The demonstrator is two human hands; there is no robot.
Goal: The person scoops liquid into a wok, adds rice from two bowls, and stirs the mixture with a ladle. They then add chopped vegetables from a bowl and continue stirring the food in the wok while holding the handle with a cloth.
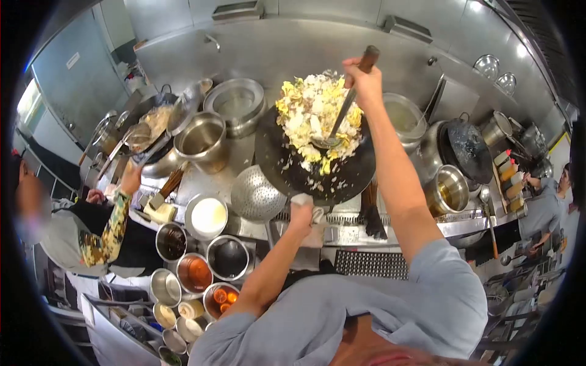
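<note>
My right hand (364,79) is wrapped round the wooden handle of a metal ladle (343,116), whose bowl rests among rice and egg (314,116) in a large black wok (274,165). The food is heaped toward the wok's far side, with loose grains scattered nearer me. At the wok's near edge, my left hand (300,213) is closed round a pale cloth (310,227); the wok's handle or rim beneath it is hidden. A perforated metal skimmer (257,193) lies just left of the wok.
Left stand metal pots (200,139), a white-filled bowl (209,216) and several sauce containers (195,272). A co-worker's hand (130,178) is at another wok (155,122). Right are a dark wok (469,149), a pot (448,189) and another person (543,204).
</note>
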